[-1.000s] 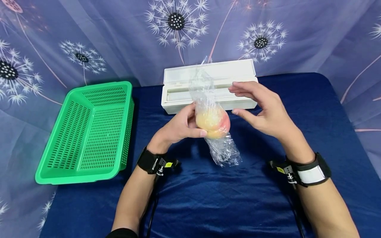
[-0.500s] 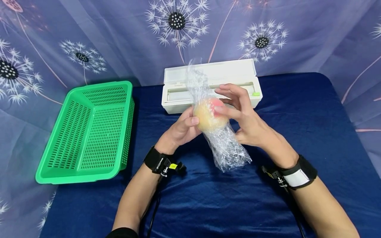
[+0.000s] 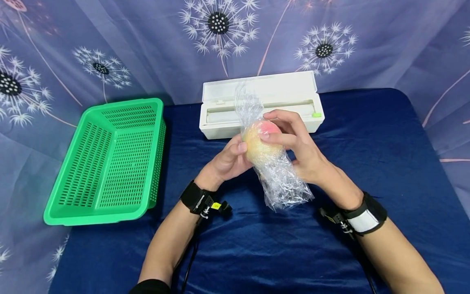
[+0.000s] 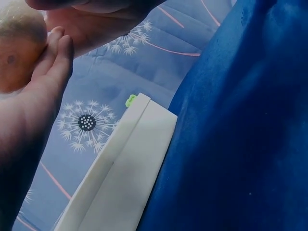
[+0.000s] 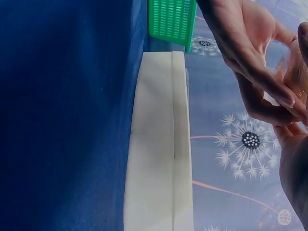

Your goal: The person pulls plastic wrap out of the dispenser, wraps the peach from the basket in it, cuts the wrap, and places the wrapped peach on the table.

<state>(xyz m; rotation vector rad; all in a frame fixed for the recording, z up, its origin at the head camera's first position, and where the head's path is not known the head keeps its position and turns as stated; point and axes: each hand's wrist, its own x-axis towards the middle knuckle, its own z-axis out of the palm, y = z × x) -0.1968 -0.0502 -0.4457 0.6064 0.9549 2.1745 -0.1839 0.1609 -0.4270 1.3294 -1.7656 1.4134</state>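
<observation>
Both hands hold one peach (image 3: 261,143) wrapped in crinkled cling film (image 3: 282,185), lifted above the blue surface (image 3: 257,245). The left hand (image 3: 225,163) cups it from its own side with thumb and fingers curled onto it; the right hand (image 3: 293,143) grasps it from the other side, fingers curled over the pink top. A loose tail of film hangs below the hands and another sticks up above them. Just beyond the hands lies one white film dispenser box (image 3: 257,104), lid open. Well off to the left hand's side sits one green basket (image 3: 110,163). Only the head view shows the film; the left wrist view shows the box's green slider tab (image 4: 130,100), and the right wrist view the box's closed-looking long side (image 5: 159,144).
</observation>
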